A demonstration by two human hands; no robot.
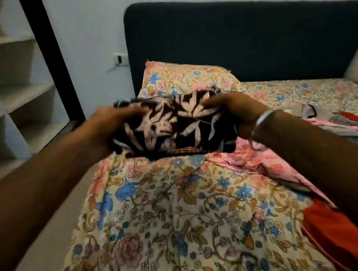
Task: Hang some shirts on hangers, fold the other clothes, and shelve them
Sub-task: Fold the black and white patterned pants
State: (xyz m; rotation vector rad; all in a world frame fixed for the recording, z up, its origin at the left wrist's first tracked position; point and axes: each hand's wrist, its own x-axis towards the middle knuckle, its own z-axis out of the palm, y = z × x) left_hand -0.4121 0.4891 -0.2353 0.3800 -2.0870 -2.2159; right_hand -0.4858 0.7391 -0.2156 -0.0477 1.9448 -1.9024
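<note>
A folded dark garment with a pale leaf print point(168, 125) is held up over the bed, in front of the pillow. My left hand point(108, 125) grips its left end, fingers curled over the top edge. My right hand point(237, 111) grips its right end the same way; a metal bangle sits on that wrist. The garment's underside hangs just above the floral bedsheet point(170, 213).
A heap of pink, grey and red clothes point(338, 123) lies on the bed at right, with a red garment point(334, 236) at the near right. A floral pillow point(185, 77) leans against the dark headboard point(241, 40). White open shelves point(15, 97) stand at left.
</note>
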